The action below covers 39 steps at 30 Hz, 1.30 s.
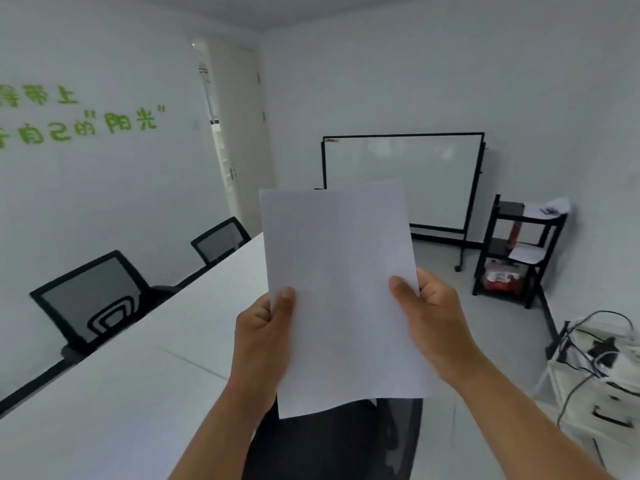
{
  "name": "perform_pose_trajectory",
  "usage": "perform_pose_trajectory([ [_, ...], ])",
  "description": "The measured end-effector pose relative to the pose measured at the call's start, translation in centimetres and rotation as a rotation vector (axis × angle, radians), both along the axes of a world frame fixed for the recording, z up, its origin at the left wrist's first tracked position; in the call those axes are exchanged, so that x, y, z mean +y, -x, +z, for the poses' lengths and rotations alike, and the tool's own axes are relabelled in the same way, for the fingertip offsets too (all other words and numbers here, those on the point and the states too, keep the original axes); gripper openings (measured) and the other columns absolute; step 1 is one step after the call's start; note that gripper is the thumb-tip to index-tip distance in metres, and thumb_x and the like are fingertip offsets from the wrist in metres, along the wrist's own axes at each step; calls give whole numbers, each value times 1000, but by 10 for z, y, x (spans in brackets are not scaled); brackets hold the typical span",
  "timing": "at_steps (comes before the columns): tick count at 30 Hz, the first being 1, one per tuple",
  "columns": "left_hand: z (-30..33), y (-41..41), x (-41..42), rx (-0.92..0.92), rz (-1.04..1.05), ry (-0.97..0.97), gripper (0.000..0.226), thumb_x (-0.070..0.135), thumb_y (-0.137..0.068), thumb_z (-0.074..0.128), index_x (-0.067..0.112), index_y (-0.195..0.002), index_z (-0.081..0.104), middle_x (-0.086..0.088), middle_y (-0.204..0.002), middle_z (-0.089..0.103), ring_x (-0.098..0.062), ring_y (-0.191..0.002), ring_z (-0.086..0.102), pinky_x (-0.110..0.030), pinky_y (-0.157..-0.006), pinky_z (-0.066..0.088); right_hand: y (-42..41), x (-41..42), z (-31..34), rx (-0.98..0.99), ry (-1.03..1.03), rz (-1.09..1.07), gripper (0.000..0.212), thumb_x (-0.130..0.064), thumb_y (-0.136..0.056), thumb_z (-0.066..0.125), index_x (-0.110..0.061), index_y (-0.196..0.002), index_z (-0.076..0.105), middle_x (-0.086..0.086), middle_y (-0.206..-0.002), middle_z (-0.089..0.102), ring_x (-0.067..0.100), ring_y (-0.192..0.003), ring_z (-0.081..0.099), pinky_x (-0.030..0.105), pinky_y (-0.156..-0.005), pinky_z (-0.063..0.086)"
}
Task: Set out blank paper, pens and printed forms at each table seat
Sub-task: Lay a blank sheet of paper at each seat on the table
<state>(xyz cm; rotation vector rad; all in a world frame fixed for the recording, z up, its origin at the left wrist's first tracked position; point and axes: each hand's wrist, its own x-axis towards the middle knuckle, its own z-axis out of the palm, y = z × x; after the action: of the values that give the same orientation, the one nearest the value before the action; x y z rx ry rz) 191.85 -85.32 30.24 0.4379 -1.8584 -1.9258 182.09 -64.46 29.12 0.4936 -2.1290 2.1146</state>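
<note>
You are pinching the blank paper upright at both side edges, left hand and right hand, long axis vertical. The white table is lying leftward, nearer your left hand; possibly several sheets.

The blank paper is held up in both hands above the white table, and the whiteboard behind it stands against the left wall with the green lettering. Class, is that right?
Not quite. The head view shows the whiteboard against the far wall, not the lettered left wall. The rest holds: the left hand and right hand hold the blank paper up above the white table.
</note>
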Motion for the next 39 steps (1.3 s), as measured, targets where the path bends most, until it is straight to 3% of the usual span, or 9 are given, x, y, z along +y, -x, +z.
perform_pose_trajectory([
  [2, 6, 25, 38, 14, -67, 33, 41, 43, -110, 59, 9, -99, 77, -8, -96, 84, -39, -91, 80, -53, -79, 67, 12, 45, 3, 27, 26, -53, 59, -57, -96, 67, 0, -108, 63, 40, -104, 63, 60, -80, 59, 68, -68, 56],
  [4, 12, 43, 60, 49, -118, 53, 39, 42, -110, 59, 8, -101, 76, -8, -97, 84, -39, -93, 79, -56, -82, 66, 20, 72, 6, 40, 17, -113, 58, -54, -100, 67, 3, -107, 60, 40, -101, 62, 44, -72, 57, 54, -67, 51],
  [9, 23, 99, 120, 100, -262, 107, 26, 34, -110, 62, 13, -106, 77, -1, -96, 84, -26, -86, 82, -39, -70, 66, 42, 139, 18, 76, 7, -249, 20, -28, -111, 63, -10, -108, 72, 26, -104, 73, 23, -80, 62, 42, -72, 53],
  [12, 26, 133, 141, 134, -309, 99, 22, 31, -110, 63, 14, -104, 77, 3, -92, 84, -18, -80, 81, -26, -62, 63, 57, 163, 29, 104, -8, -338, 14, -21, -111, 62, -22, -109, 76, 2, -95, 82, 16, -80, 69, 33, -73, 58],
  [17, 35, 196, 173, 162, -418, 15, 22, 28, -109, 63, 12, -105, 79, -1, -95, 85, -18, -82, 83, -30, -64, 65, 97, 195, 41, 131, -45, -434, 14, -24, -111, 63, -26, -115, 76, 2, -103, 83, 36, -99, 77, 53, -88, 64],
  [20, 39, 231, 189, 166, -476, -10, 24, 30, -109, 64, 11, -107, 79, -2, -97, 85, -23, -86, 83, -37, -69, 67, 117, 211, 49, 129, -44, -509, 14, -23, -111, 62, -24, -113, 76, -6, -101, 84, 19, -91, 79, 39, -82, 62],
  [24, 44, 265, 212, 166, -545, -34, 22, 29, -110, 63, 16, -109, 80, -2, -100, 86, -24, -89, 83, -42, -76, 67, 138, 236, 52, 141, -67, -543, 17, -29, -110, 63, -29, -97, 75, 15, -79, 73, 24, -67, 56, 42, -63, 50],
  [29, 50, 308, 257, 184, -581, -61, 22, 25, -110, 62, 13, -107, 80, -4, -97, 86, -23, -84, 83, -37, -69, 66, 170, 278, 57, 155, -59, -592, 21, -24, -110, 63, -21, -90, 70, -11, -64, 64, 10, -54, 47, 23, -53, 43],
  [39, 66, 398, 374, 192, -551, -118, 22, 25, -110, 63, 12, -107, 80, -7, -97, 86, -24, -81, 81, -39, -69, 65, 265, 392, 74, 200, -53, -580, 23, -28, -109, 65, -21, -87, 70, 2, -66, 64, 14, -60, 49, 28, -59, 46],
])
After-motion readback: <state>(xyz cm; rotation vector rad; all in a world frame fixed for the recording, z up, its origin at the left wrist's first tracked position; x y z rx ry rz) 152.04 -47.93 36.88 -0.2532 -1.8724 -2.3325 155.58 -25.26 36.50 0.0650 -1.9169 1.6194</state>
